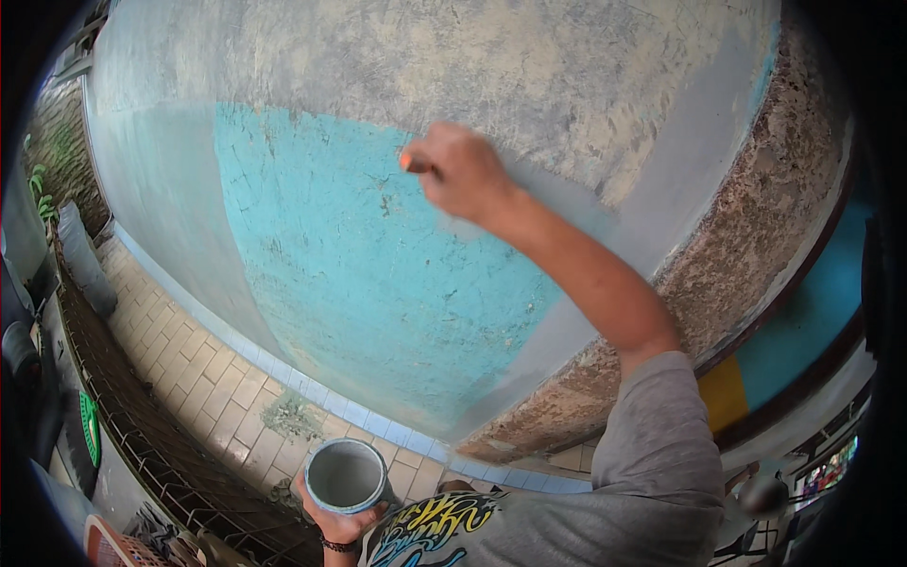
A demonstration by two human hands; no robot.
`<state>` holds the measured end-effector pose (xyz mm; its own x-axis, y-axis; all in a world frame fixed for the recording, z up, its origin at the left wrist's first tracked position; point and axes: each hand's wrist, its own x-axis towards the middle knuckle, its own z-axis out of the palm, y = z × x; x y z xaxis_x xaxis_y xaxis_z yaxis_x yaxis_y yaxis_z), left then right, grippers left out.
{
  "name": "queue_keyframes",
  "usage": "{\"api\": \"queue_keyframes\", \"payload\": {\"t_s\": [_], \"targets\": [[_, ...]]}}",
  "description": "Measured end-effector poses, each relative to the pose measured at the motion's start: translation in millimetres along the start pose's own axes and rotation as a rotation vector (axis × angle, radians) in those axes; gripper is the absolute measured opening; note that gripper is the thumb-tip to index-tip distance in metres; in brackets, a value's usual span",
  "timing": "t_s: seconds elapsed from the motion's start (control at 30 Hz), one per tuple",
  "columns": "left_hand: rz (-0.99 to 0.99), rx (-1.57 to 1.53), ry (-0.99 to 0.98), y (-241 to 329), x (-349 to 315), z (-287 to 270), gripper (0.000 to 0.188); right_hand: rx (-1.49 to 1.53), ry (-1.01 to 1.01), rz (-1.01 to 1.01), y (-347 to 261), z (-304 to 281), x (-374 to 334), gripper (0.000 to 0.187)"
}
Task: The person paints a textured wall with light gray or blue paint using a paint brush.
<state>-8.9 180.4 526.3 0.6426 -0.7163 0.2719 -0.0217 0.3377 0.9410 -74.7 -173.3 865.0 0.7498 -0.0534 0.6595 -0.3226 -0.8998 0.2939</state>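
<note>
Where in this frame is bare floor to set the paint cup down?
The tiled walkway between the wall's base strip and the wire fence lies bare, except a debris patch near the paint cup in the left hand. Beyond the fence it's crowded.

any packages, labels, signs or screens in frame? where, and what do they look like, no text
Round green sign: far left, low, beside the wire fence; green disc with white marks, seen edge-on.
Shirt print: bottom centre on the grey shirt; yellow, teal and black graffiti-style graphic.
Paint tin: in the left hand, round, grey paint inside; no label visible.
No screens or packages.
</note>
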Motion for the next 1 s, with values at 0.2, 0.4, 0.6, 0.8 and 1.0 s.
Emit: {"api": "queue_keyframes", "payload": {"t_s": [0.2, 0.4, 0.6, 0.8, 1.0], "targets": [[-0.046, -0.041, 0.043, 1, -1, -3, 0.115, -0.405, 0.116, -0.169, -16, 18, -2, 0.01], [0.025, -0.005, 0.068, 2, 3, -6, 0.112, -0.116, -0.348, -0.138, -41, 72, -43, 0.007], [0.006, 0.033, 0.089, 9, 6, -14, 0.112, -0.355, 0.229, -0.094, -22, 12, 27, 0.006], [-0.002, 0.034, 0.102, 8, 9, -16, 0.111, -0.448, -0.054, -0.323, -36, 90, -34, 0.003], [0.002, 0.046, 0.089, 13, 9, -20, 0.112, 0.115, -0.052, 0.075, -14, 61, 24, 0.012]]}}
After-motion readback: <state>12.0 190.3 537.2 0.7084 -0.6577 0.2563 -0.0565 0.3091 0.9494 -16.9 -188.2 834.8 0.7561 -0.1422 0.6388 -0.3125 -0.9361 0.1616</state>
